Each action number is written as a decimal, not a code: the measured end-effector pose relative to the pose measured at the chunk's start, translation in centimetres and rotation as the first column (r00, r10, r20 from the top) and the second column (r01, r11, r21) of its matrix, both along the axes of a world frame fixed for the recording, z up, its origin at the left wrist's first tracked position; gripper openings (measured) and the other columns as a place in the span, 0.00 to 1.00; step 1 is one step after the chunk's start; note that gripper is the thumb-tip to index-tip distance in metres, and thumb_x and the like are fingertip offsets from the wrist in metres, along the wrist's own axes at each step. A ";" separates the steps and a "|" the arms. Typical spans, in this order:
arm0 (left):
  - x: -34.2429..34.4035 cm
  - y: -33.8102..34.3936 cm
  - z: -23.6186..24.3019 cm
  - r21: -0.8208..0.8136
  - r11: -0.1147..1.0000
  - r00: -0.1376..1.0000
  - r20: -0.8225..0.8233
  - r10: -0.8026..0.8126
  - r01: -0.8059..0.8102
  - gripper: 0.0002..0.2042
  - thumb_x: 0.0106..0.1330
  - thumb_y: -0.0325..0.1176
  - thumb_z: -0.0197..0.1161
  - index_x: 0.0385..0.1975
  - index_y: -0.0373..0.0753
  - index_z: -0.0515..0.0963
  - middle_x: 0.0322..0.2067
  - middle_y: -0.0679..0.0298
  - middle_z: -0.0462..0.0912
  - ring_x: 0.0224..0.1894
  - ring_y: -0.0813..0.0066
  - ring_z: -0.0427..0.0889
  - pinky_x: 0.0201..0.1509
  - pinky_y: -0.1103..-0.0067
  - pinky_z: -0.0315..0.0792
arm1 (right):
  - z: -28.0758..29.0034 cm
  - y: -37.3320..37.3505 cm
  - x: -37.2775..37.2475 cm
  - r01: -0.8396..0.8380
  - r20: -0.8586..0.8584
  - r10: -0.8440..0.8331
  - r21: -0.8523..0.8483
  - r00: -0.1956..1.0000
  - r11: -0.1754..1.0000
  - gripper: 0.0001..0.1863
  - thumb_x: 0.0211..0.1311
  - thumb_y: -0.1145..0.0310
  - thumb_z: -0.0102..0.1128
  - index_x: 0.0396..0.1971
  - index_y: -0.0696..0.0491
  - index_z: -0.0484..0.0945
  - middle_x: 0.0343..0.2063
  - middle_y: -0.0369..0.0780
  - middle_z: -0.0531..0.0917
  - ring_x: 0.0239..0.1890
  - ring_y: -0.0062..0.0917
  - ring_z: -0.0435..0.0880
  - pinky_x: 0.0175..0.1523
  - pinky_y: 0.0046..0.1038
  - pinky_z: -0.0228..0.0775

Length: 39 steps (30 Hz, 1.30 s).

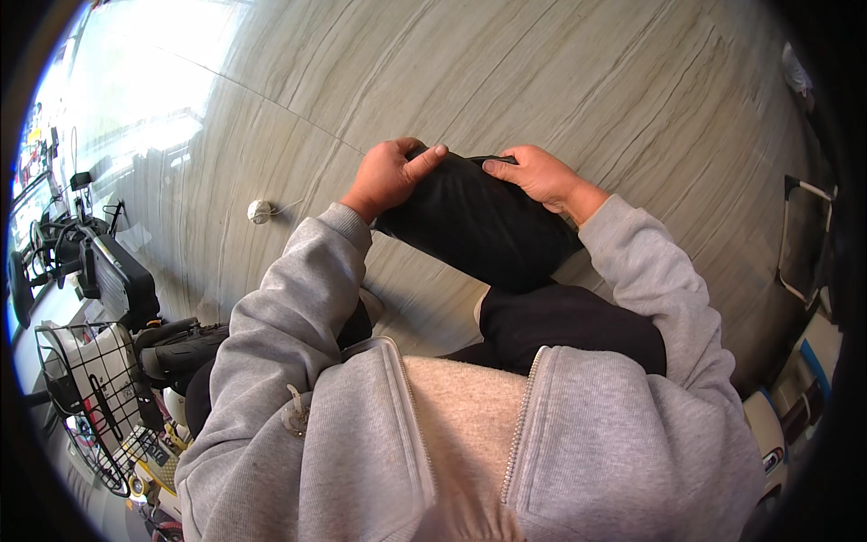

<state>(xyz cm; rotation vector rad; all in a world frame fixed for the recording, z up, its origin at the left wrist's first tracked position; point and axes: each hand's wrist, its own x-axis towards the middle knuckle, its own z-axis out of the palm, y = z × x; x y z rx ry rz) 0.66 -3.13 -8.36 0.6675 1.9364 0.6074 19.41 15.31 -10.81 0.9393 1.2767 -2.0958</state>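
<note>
A black, soft-looking piece of cloth or leather (479, 217) hangs above my thighs, its upper edge held up in both hands. My left hand (396, 172) grips the upper left corner, with the thumb lying over the near side. At the upper right, my right hand (535, 174) pinches the edge between thumb and fingers. The fingers of both hands are mostly hidden behind the material. Creases run across the piece, and its lower edge hangs down near my knees. I cannot tell whether it is a cover or a bag.
A small white ball of thread (260, 212) lies on the tiled floor (506, 72) at left, a loose strand trailing from it. Further left are a black wire basket (95, 397) and dark vehicle parts (117, 271). A metal-framed item (784, 244) stands at right.
</note>
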 end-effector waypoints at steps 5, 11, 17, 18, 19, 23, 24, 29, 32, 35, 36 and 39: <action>0.3 -0.1 -0.2 0.005 1.000 0.999 0.048 -0.009 0.009 0.31 0.66 0.60 0.60 0.40 0.29 0.81 0.27 0.55 0.84 0.34 0.69 0.82 0.42 0.72 0.75 | 0.4 0.1 0.6 0.116 0.009 -0.116 -0.178 0.993 0.977 0.15 0.65 0.65 0.63 0.40 0.64 0.79 0.35 0.42 0.85 0.35 0.22 0.82 0.41 0.25 0.75; 0.6 -0.4 -0.2 0.037 0.999 0.999 0.019 0.038 -0.038 0.31 0.66 0.61 0.58 0.35 0.30 0.82 0.26 0.49 0.83 0.32 0.58 0.83 0.40 0.69 0.76 | -0.7 -2.0 0.4 0.059 -0.082 -0.036 0.296 0.996 0.953 0.12 0.66 0.67 0.62 0.39 0.62 0.80 0.32 0.40 0.84 0.32 0.22 0.81 0.38 0.25 0.74; 0.8 -0.5 0.1 0.103 0.995 0.999 -0.039 0.007 -0.003 0.29 0.71 0.58 0.52 0.33 0.33 0.82 0.24 0.51 0.81 0.31 0.54 0.81 0.39 0.69 0.75 | -1.8 -1.5 0.5 0.062 0.173 -0.043 -0.102 0.984 0.993 0.12 0.68 0.67 0.61 0.43 0.61 0.79 0.33 0.39 0.85 0.32 0.20 0.83 0.37 0.24 0.77; 0.9 -0.5 0.2 0.110 0.994 1.000 -0.026 0.007 -0.004 0.29 0.70 0.59 0.53 0.32 0.32 0.82 0.24 0.52 0.81 0.30 0.54 0.80 0.39 0.69 0.75 | -2.1 -1.1 0.5 0.030 0.210 0.013 -0.202 0.978 0.979 0.14 0.67 0.67 0.62 0.45 0.62 0.79 0.35 0.40 0.86 0.33 0.22 0.84 0.38 0.26 0.78; 0.9 -0.5 0.3 0.117 0.993 1.000 -0.015 0.005 -0.004 0.29 0.69 0.59 0.54 0.32 0.32 0.81 0.24 0.52 0.81 0.30 0.55 0.80 0.39 0.69 0.75 | -2.5 -0.9 0.5 0.006 0.226 0.067 -0.308 0.972 0.951 0.16 0.67 0.66 0.62 0.47 0.62 0.79 0.36 0.41 0.87 0.35 0.23 0.85 0.39 0.27 0.80; 1.1 -0.5 0.4 0.249 0.968 0.999 0.041 -0.003 -0.007 0.29 0.64 0.60 0.61 0.32 0.32 0.81 0.25 0.54 0.81 0.29 0.58 0.80 0.38 0.69 0.75 | -3.4 -0.4 0.8 -0.120 0.154 0.258 -0.591 0.954 0.797 0.18 0.67 0.66 0.62 0.52 0.61 0.77 0.40 0.42 0.87 0.39 0.24 0.87 0.44 0.26 0.81; 1.0 -0.4 0.4 0.274 0.962 0.999 0.027 -0.025 0.017 0.29 0.63 0.61 0.63 0.33 0.33 0.81 0.26 0.54 0.81 0.29 0.60 0.80 0.38 0.70 0.75 | -3.4 -0.3 0.9 -0.140 0.125 0.271 -0.612 0.954 0.778 0.18 0.67 0.67 0.62 0.52 0.61 0.77 0.41 0.42 0.86 0.40 0.24 0.87 0.44 0.26 0.81; 0.3 -0.1 0.3 0.206 0.976 0.989 0.111 -0.097 0.073 0.30 0.58 0.62 0.67 0.36 0.34 0.82 0.27 0.55 0.82 0.32 0.64 0.82 0.39 0.71 0.75 | -2.3 -1.1 1.6 -0.073 0.118 0.184 -0.618 0.976 0.783 0.16 0.68 0.69 0.60 0.52 0.61 0.77 0.41 0.40 0.86 0.40 0.22 0.86 0.45 0.24 0.80; 0.2 0.0 0.6 0.142 0.990 0.979 0.200 -0.042 0.013 0.31 0.57 0.62 0.68 0.36 0.33 0.82 0.27 0.56 0.83 0.32 0.65 0.82 0.40 0.72 0.76 | -1.9 -1.9 1.7 0.020 0.058 0.015 -0.549 0.998 0.836 0.14 0.68 0.72 0.59 0.50 0.60 0.78 0.41 0.40 0.86 0.40 0.21 0.85 0.46 0.24 0.80; 0.3 0.3 0.7 0.088 0.996 0.984 0.177 -0.026 0.010 0.29 0.61 0.58 0.67 0.35 0.31 0.80 0.25 0.64 0.80 0.32 0.76 0.77 0.39 0.75 0.74 | -1.7 -1.7 1.4 0.003 -0.006 -0.007 -0.506 1.000 0.862 0.13 0.67 0.74 0.60 0.49 0.61 0.79 0.43 0.40 0.85 0.41 0.20 0.85 0.49 0.23 0.79; 0.2 0.4 0.8 0.082 0.997 0.986 0.165 -0.026 0.013 0.29 0.61 0.59 0.67 0.35 0.31 0.80 0.25 0.64 0.80 0.32 0.76 0.77 0.39 0.75 0.74 | -1.5 -1.3 1.6 0.000 -0.017 -0.010 -0.511 1.000 0.860 0.13 0.68 0.74 0.59 0.49 0.61 0.79 0.43 0.40 0.85 0.41 0.20 0.85 0.49 0.23 0.78; 0.0 0.8 0.8 0.056 0.998 0.989 0.145 0.006 -0.014 0.30 0.61 0.60 0.66 0.36 0.31 0.81 0.25 0.63 0.80 0.32 0.76 0.78 0.39 0.75 0.74 | -0.6 -0.1 1.4 -0.004 -0.039 -0.019 -0.523 0.999 0.852 0.13 0.69 0.71 0.57 0.49 0.62 0.79 0.43 0.40 0.85 0.41 0.20 0.85 0.49 0.23 0.78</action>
